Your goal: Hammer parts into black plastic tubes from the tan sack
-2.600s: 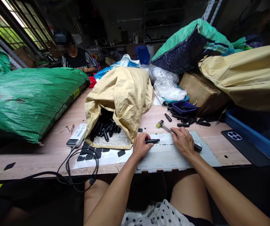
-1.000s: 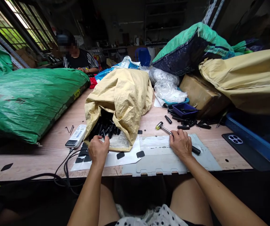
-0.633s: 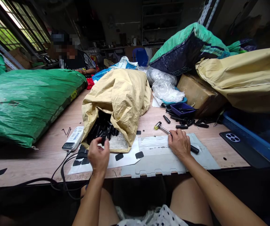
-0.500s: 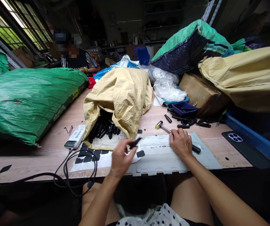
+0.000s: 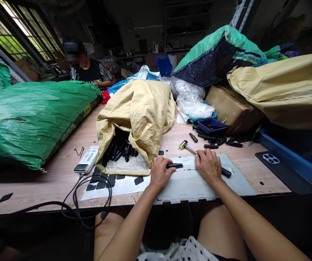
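My left hand is closed on a short black cylindrical piece, which lies level just over or on the grey board; contact with the board is hard to judge. Farther right, my right hand wraps round the handle of a small hammer. The hammer's yellow-tipped head points away to the left, and its black grip end sticks out behind the hand. Just left of my left hand, a beige woven sack lies with its mouth towards me, showing many similar black pieces.
More black pieces lie around a small blue tray. A phone and a blue basket are at right. On the left are a white power bank, its coiled cable and a green sack. Another person sits behind.
My left hand has moved right and away from me, bringing the black piece from a tilted hold to a level position over the board. My right hand stays on the hammer.
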A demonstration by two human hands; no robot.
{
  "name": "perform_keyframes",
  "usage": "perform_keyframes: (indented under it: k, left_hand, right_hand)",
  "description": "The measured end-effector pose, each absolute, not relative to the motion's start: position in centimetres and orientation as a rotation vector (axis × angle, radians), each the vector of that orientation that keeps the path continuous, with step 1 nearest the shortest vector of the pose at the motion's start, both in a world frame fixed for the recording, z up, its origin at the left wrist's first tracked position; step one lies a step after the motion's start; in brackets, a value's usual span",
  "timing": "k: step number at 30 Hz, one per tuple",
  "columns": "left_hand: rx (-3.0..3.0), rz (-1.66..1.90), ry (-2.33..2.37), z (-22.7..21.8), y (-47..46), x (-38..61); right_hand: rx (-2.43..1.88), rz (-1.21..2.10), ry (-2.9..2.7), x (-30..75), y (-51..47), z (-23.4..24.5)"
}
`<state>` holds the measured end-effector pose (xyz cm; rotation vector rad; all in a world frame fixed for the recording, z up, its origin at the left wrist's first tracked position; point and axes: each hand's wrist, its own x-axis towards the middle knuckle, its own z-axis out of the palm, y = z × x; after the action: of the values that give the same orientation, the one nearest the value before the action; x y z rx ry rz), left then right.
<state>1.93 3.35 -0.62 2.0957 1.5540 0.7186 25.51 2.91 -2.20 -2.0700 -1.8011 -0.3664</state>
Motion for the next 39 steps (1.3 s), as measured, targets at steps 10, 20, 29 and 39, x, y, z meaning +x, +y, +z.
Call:
perform_keyframes:
  k: [10, 20, 29, 39]
  left_hand:
    - [2.056, 0.741, 1.551, -0.5, 3.4, 1.9]
    - [1.992, 0.776, 1.549, -0.7, 3.5, 1.9]
    - [1.985, 0.736, 1.581, -0.6, 3.5, 2.0]
    - [1.977, 0.749, 1.572, -0.7, 3.6, 1.9]
  right_hand:
    - [-2.085, -0.154, -1.784, 26.5, 3.4, -2.0]
    - [-1.6, 0.213, -1.748, 24.7, -2.2, 1.8]
    - [-1.548, 0.225, -1.884, 22.1, -5.3, 1.4]
    - [-1.645, 0.141, -1.933, 21.8, -5.5, 1.2]
